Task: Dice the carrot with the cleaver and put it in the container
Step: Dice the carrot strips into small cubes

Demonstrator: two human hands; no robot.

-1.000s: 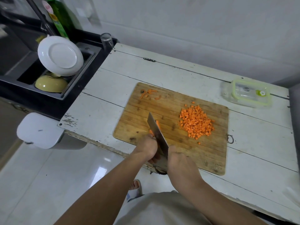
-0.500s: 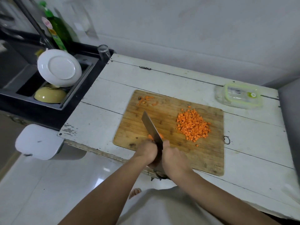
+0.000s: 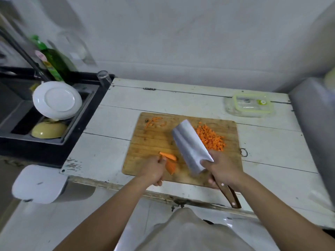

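Note:
A wooden cutting board (image 3: 154, 140) lies on the white table. My left hand (image 3: 152, 171) holds carrot slices (image 3: 170, 161) at the board's near left part. My right hand (image 3: 222, 169) grips the wooden handle of the cleaver (image 3: 190, 145), whose broad blade is lifted and tilted flat side up over the board's middle. A pile of diced carrot (image 3: 211, 138) sits on the board to the right of the blade. Carrot scraps (image 3: 154, 122) lie at the board's far left corner. The clear container with a green-rimmed lid (image 3: 252, 105) stands shut at the table's far right.
A black sink (image 3: 45, 124) at the left holds a white plate (image 3: 57, 99) and a yellow bowl (image 3: 49, 130). A green bottle (image 3: 54, 62) and a glass (image 3: 104, 77) stand behind it. A grey surface (image 3: 311, 120) borders the table's right side.
The cleaver has lifted off the carrot and swung right, its blade now flat side up. My hands have moved apart. The carrot shows as separate slices in my left hand.

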